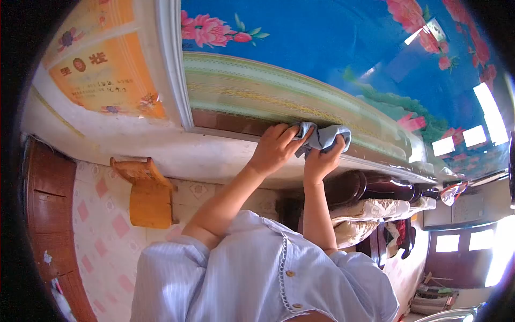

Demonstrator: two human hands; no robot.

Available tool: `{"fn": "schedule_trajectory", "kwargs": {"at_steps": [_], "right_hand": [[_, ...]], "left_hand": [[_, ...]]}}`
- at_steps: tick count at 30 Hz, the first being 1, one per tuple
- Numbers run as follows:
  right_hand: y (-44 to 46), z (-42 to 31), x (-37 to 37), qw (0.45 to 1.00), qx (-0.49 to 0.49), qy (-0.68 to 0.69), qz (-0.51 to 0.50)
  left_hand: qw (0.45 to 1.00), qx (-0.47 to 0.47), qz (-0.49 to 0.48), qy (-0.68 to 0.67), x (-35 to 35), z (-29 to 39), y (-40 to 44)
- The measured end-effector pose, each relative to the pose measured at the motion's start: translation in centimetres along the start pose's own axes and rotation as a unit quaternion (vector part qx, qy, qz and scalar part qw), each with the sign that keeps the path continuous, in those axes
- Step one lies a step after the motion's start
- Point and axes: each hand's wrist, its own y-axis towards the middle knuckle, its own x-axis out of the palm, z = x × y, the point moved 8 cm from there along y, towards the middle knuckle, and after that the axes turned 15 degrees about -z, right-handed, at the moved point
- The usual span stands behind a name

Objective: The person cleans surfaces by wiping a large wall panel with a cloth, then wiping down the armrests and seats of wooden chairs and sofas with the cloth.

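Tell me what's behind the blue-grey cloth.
The lower patterned border of the flowered panel shows just above the cloth, and a pale frame edge runs toward it from the left. Whatever lies directly behind the cloth is covered.

Orange certificates (112, 78) are mounted on pale wall (209, 153), wooden chair (150, 206) is set on pink-patterned floor (110, 241), far right is flooded by daylight (501, 255)
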Motion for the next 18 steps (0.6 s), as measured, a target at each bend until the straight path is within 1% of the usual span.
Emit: {"fn": "schedule_trajectory", "kwargs": {"at_steps": [1,2,3,5,6,7,9,10,11,13,14,15,18], "right_hand": [[-0.3,-0.3,0.4,0.999,0.015,0.03,0.004],[-0.6,-2.1,0.6,0.998,-0.061,-0.001,0.034],[-1.0,-2.6,1.3,0.998,-0.06,0.0,0.035],[-1.8,-3.0,3.6,0.999,-0.027,0.036,-0.029],[-2.3,-3.8,4.6,0.998,-0.03,0.007,-0.062],[-2.6,-5.1,5.3,0.995,-0.085,0.005,-0.057],[-3.6,-7.1,7.1,0.991,-0.101,0.002,-0.087],[-3.9,-8.3,8.0,0.988,-0.126,0.013,-0.09],[-4.4,-9.6,8.7,0.985,-0.144,0.009,-0.091],[-5.2,-12.0,10.3,0.978,-0.168,0.0,-0.122],[-5.5,-13.3,10.9,0.975,-0.18,0.019,-0.13],[-5.8,-14.2,11.5,0.974,-0.187,0.027,-0.129],[-6.3,-15.8,12.8,0.968,-0.204,0.052,-0.136]], "left_hand": [[1.0,0.003,0.0,0.008,0.0,-0.6,-0.6],[1.0,0.007,0.0,0.015,-0.4,-1.1,-1.1],[1.0,0.008,-0.001,0.016,-0.8,-2.0,-1.7],[0.998,0.009,0.0,0.063,-1.8,-3.6,-3.2],[0.995,-0.005,-0.004,0.098,-2.0,-4.5,-4.1],[0.995,-0.002,-0.005,0.097,-2.4,-5.5,-5.0],[0.994,-0.014,0.003,0.109,-3.9,-7.4,-6.5],[0.992,-0.031,0.009,0.12,-4.8,-8.2,-7.3],[0.992,-0.021,0.002,0.123,-5.4,-8.8,-8.0],[0.989,-0.062,0.014,0.133,-6.9,-11.2,-9.7],[0.99,-0.067,0.011,0.125,-7.3,-12.3,-10.7],[0.991,-0.054,0.007,0.123,-8.0,-12.8,-11.1],[0.979,-0.105,0.037,0.17,-8.9,-14.5,-12.7]]}}
